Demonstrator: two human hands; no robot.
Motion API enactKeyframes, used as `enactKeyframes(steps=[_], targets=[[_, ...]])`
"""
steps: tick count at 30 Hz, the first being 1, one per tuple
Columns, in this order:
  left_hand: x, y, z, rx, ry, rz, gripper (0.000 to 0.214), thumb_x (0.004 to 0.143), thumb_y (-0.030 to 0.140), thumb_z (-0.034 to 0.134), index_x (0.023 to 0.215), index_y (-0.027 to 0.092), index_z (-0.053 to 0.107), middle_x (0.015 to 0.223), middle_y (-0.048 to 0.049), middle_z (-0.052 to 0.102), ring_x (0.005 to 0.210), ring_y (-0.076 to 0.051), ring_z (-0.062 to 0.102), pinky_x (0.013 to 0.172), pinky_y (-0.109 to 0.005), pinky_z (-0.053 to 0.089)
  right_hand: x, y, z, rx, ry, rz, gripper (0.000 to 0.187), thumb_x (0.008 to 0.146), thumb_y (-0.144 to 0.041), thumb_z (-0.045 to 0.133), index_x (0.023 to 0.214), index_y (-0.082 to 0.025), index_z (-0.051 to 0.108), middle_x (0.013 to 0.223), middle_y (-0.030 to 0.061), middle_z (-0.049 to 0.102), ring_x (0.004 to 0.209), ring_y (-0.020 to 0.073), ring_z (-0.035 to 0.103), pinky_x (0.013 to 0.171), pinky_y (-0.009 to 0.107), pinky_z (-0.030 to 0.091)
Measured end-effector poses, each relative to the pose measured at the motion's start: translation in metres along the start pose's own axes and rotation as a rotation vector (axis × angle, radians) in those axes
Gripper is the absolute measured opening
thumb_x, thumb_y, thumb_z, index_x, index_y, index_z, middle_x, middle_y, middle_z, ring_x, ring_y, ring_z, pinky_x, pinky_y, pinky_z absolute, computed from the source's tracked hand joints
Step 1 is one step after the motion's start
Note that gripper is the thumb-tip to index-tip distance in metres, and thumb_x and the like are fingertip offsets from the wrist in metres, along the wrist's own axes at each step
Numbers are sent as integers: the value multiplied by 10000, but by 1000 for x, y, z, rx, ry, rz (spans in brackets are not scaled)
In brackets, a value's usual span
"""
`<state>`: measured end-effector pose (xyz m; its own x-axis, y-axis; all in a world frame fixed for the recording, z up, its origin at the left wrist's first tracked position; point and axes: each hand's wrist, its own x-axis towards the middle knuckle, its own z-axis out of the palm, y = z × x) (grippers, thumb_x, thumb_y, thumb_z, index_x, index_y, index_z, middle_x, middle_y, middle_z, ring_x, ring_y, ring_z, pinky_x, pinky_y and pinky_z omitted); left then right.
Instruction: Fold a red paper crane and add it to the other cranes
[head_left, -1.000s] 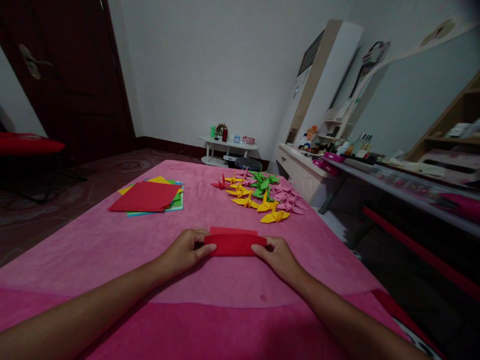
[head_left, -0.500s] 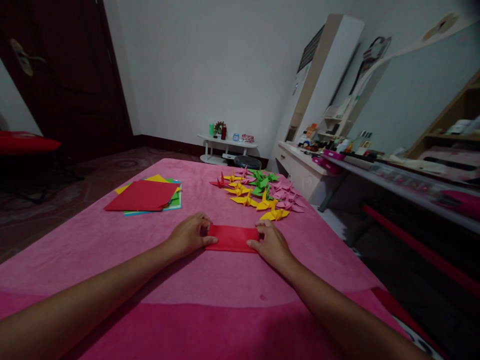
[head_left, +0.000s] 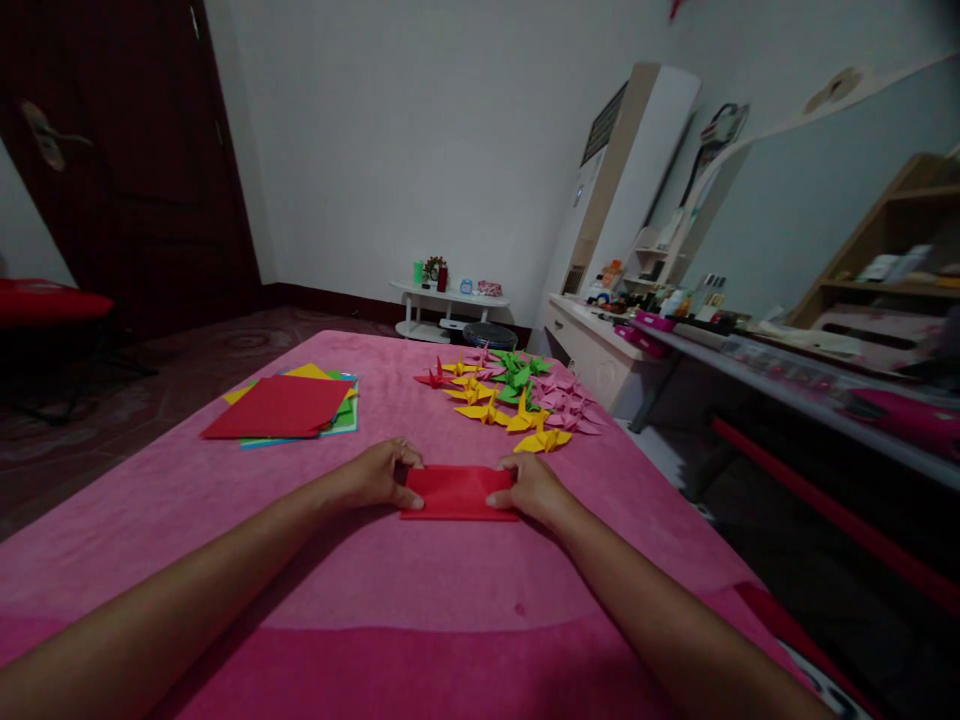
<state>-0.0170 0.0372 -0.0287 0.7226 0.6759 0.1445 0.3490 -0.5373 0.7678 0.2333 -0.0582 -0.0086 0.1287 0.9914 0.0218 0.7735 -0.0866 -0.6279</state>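
A sheet of red origami paper (head_left: 459, 494), folded into a rectangle, lies on the pink cloth in front of me. My left hand (head_left: 391, 476) grips its left end, thumb on top and fingers curled at the far edge. At the right end my right hand (head_left: 526, 484) holds it the same way, its thumb pressed on the paper. Beyond my right hand stand several folded paper cranes in yellow, green, pink and red, the nearest a yellow crane (head_left: 543, 439). To the left lies a stack of coloured paper with a red sheet (head_left: 277, 406) on top.
The pink cloth (head_left: 360, 580) covers the table under my arms. A dressing table (head_left: 592, 340) with a mirror and bottles runs along the right side. Against the far wall is a low white shelf (head_left: 450, 294) with small items. A red stool (head_left: 52, 302) stands at the left.
The view has tilted, so everything sits slightly lower. My right hand has shifted a little inward along the red paper; both hands keep hold of it.
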Motion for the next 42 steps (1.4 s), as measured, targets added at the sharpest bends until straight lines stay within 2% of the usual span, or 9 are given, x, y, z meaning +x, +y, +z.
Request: enactKeyframes(steps=[3, 11, 14, 18, 24, 27, 30, 37, 42], targets=[[-4, 2, 0, -17, -32, 53, 371, 497, 385, 794, 752, 159, 649, 958, -38, 561, 845, -165, 527, 742, -248, 415, 5, -2, -5, 60, -20, -58, 212, 413, -182, 759, 516, -170, 575, 524, -64, 471, 549, 100, 427, 505, 215, 240], [-11, 9, 0, -118, -50, 61, 335, 490, 355, 803, 716, 153, 660, 954, -38, 560, 812, -155, 534, 670, -223, 412, 4, -3, -15, 251, -337, -22, 146, 466, -184, 714, 523, -143, 587, 464, -74, 447, 471, 81, 371, 463, 216, 228], [-6, 9, -1, -208, 28, -25, 297, 525, 364, 775, 662, 137, 641, 722, -8, 575, 645, -127, 517, 566, -213, 383, 8, -9, -13, 441, -227, -19, 160, 470, -193, 711, 542, -139, 579, 483, -65, 478, 473, 83, 393, 467, 213, 261], [-2, 10, -9, -303, 342, -188, 322, 624, 427, 690, 555, 132, 577, 480, 36, 484, 447, -79, 390, 449, -199, 283, 28, -22, -2, 553, 0, -93, 161, 526, -229, 695, 625, -131, 616, 550, -32, 545, 507, 105, 452, 492, 223, 316], [-6, 7, -13, -260, 639, -69, 250, 675, 333, 658, 531, 137, 603, 499, 11, 531, 481, -96, 452, 472, -207, 328, 42, -29, 31, 530, 417, -277, 162, 633, -254, 637, 755, -151, 667, 804, 43, 625, 748, 184, 561, 649, 284, 446], [-6, 6, -10, -243, 714, 20, 142, 652, 276, 677, 612, 141, 661, 619, -17, 608, 576, -123, 529, 537, -219, 395, 36, -27, 36, 494, 440, -345, 130, 619, -225, 659, 738, -176, 674, 840, 40, 620, 835, 192, 566, 774, 312, 444], [-6, 5, -8, -209, 672, 38, 125, 644, 262, 684, 660, 139, 688, 689, -35, 636, 635, -138, 553, 573, -228, 418, 31, -22, 32, 469, 296, -343, 224, 563, -207, 708, 786, -184, 694, 931, 43, 631, 904, 206, 565, 837, 335, 427], [-8, 5, -6, -194, 353, 30, 266, 604, 299, 732, 822, 149, 716, 823, -36, 661, 706, -148, 573, 629, -235, 445, 26, -11, 27, 473, 61, -230, 155, 543, -203, 718, 675, -139, 670, 739, 22, 632, 661, 157, 543, 624, 272, 434], [-7, 2, -3, -283, 304, -131, 254, 621, 365, 700, 614, 112, 681, 546, -3, 603, 482, -109, 488, 468, -208, 346, 27, -9, 31, 629, 17, -229, 201, 599, -272, 703, 745, -135, 685, 761, 35, 665, 692, 179, 574, 650, 296, 459]])
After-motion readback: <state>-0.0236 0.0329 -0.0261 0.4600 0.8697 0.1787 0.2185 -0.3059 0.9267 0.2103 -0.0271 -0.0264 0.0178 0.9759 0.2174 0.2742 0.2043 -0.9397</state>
